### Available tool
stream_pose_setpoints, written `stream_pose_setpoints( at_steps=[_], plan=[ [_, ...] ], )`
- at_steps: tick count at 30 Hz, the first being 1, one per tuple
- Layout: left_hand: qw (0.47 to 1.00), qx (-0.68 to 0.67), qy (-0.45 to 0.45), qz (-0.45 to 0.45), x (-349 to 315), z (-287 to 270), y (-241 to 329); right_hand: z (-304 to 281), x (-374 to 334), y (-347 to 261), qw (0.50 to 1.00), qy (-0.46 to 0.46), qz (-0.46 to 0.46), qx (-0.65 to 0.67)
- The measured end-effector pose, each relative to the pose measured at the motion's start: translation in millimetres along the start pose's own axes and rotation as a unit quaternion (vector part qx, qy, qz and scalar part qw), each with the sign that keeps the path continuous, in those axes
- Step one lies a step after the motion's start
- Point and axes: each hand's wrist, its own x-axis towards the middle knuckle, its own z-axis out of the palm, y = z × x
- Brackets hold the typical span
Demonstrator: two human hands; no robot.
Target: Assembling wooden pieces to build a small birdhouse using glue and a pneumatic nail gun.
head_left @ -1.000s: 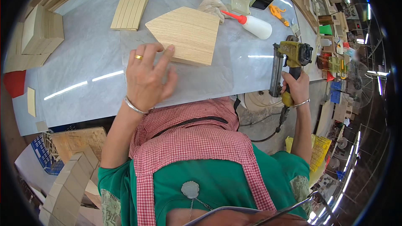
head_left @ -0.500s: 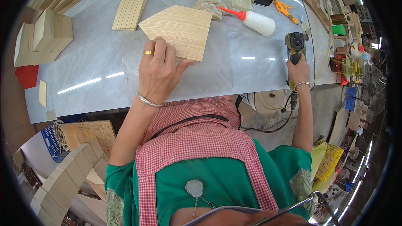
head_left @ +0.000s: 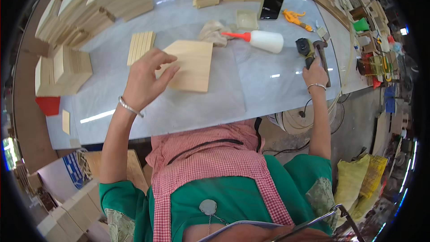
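Note:
A thin, light wooden board (head_left: 195,69) with angled corners lies on the grey sheet in front of me. Over its left edge hovers my left hand (head_left: 150,76), with thumb and fingers apart and nothing between them. My right hand (head_left: 315,74) is wrapped round the handle of a nail gun (head_left: 304,47) at the right side of the table. The nail gun has a black top and a dark metal bar alongside. My palm hides most of its handle. Just behind the board lies a small grooved wooden panel (head_left: 140,47).
A white squeeze bottle (head_left: 266,41) with a red nozzle lies beside a crumpled cloth (head_left: 214,32). Behind stand a clear tray (head_left: 247,19), a phone (head_left: 274,0) and an orange tool (head_left: 295,18). Stacked wooden pieces (head_left: 65,69) line the left side. A hose hangs by the right edge.
My left hand has let go of the board and moved left, its fingers spreading. My right hand has brought the nail gun lower onto the table. The whole view has shifted.

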Motion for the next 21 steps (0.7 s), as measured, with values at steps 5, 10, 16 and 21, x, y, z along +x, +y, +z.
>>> stream_pose_setpoints(
  at_steps=[5,10,16,21],
  plan=[
    [0.963,0.204,-0.158,-0.082,111.7,38.1,6.8,-0.4,-11.8,-15.5,0.998,-0.018,0.053,0.029],
    [0.926,0.255,-0.256,-0.112,170.7,87.0,-17.8,5.4,-17.3,-17.7,0.994,-0.041,0.049,0.085],
    [0.926,0.194,-0.315,-0.076,184.6,112.6,-49.2,-15.6,-15.5,-23.5,0.983,0.070,-0.069,0.158],
    [0.967,0.126,-0.221,-0.008,160.2,86.3,-53.1,-58.1,-16.9,-120.7,0.839,0.046,-0.280,0.464]
  ],
)
